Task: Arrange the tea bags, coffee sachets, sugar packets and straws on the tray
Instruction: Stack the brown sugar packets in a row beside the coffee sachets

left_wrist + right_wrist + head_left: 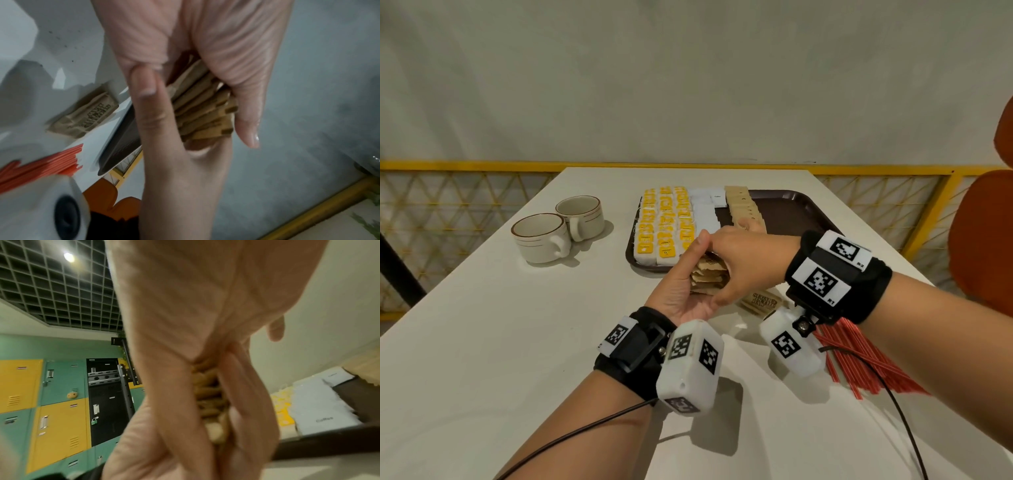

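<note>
Lowest in the head view, the left hand (pixel 685 284) lies palm up just short of the tray's near edge, thumb raised, cradling a stack of brown sugar packets (pixel 709 275). The right hand (pixel 750 253) comes in from the right of the frame and curls over the same stack, so both hands grip it between them. The brown tray (pixel 787 209) sits at frame centre on the white surface (pixel 482 325); its left part holds rows of yellow tea bags (pixel 664 222), then white coffee sachets (pixel 705 212), then a column of brown packets, while its right part is bare. One loose brown packet (pixel 762 303) and red straws (pixel 859 363) lie lower right. Two cups (pixel 558 229) stand left of the tray.
</note>
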Available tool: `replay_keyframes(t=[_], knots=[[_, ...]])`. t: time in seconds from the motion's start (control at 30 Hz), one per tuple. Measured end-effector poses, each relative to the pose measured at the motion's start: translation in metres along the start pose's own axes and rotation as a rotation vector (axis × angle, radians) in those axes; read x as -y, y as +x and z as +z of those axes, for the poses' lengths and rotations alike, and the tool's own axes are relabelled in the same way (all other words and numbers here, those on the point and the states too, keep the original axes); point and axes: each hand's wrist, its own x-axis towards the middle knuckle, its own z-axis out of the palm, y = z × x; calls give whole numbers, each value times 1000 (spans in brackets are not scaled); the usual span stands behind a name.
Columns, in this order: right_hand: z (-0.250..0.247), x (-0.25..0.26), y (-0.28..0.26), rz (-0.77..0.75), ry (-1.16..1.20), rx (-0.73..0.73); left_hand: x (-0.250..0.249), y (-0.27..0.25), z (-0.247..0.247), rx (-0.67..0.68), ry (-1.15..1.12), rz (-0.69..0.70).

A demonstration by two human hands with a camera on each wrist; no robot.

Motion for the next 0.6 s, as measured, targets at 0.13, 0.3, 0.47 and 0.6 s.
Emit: replay_keyframes(t=[0.13,0.3,0.47,0.6], knots=[[10,2,4,-22,-110,-31,0,2,0,-81,41,-3],[20,-4,10,-7,91,-109,2,2,-3,-24,87,44],[20,-16,8,-74,310,-133,4,5,-3,-10,244,110],[2,-30,-7,-130,429,-128,-2,9,-12,-44,379,136]])
